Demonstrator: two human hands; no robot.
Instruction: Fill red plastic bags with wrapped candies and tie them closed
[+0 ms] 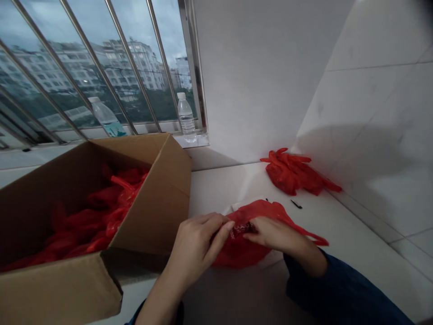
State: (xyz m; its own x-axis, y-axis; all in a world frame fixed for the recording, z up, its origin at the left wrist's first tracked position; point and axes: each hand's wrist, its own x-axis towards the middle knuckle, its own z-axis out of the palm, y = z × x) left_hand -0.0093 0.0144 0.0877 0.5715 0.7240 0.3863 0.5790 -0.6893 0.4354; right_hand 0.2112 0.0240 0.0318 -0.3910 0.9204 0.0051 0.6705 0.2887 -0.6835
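Observation:
A red plastic bag lies on the white surface in front of me with its mouth open. My left hand pinches the bag's rim on the left side, thumb against fingers. From the right, my right hand reaches into the mouth of the bag. Its thumb shows, but the other fingertips are hidden inside. Between the hands, a dark red area with white printing shows in the bag; I cannot tell what it belongs to. One bag handle sticks out past my right wrist.
To the left stands an open cardboard box holding several red plastic bags. A bunch of red bags lies in the back corner. Two plastic bottles, one labelled and one clear, stand by the barred window. A small black piece lies on the surface.

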